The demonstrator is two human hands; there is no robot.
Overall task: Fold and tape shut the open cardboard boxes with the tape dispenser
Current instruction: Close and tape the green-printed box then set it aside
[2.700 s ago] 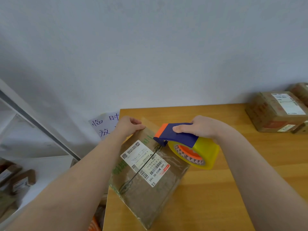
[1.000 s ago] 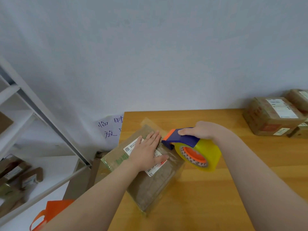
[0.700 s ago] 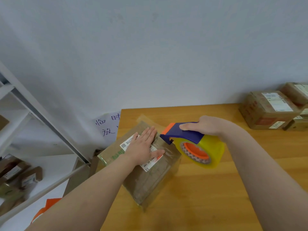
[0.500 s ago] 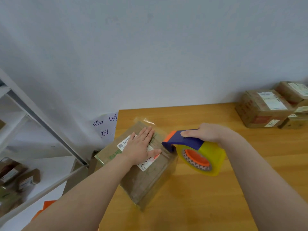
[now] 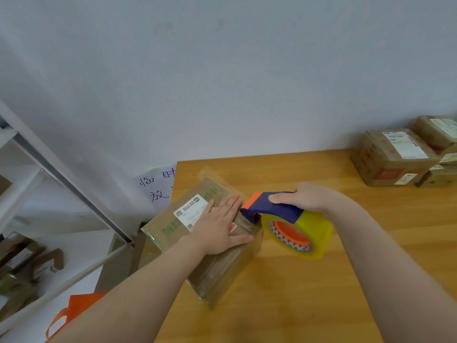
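Cardboard box sits at the table's left end, turned diagonal to the table edges, with one corner toward the wall. Its left corner hangs past the table's left edge. The top face is up and looks close to square from here, so I can't call the box's long axis. Clear tape shines on the top and on the near side face. The shipping label on top runs diagonal, long side from near-left to far-right.

Left hand: flat, palm down on the box top, fingers straight and together, pointing far-right. It covers the label's near end. The thumb is spread toward the box's right corner.

Right hand: wrapped over the blue handle of the tape dispenser, gripping it from above. The dispenser's long axis runs left-right. Its orange nose points left at the box, and the blue front end meets the box's top right edge, just beside the left fingertips. The yellowish tape roll hangs under the handle, orange core facing the camera.

Surface: bare wooden tabletop against a plain grey-white wall. Stack of taped boxes far right by the wall, well apart. Left of the table there's a white shelf unit with small parcels, a handwritten paper sign and an orange bag down low.
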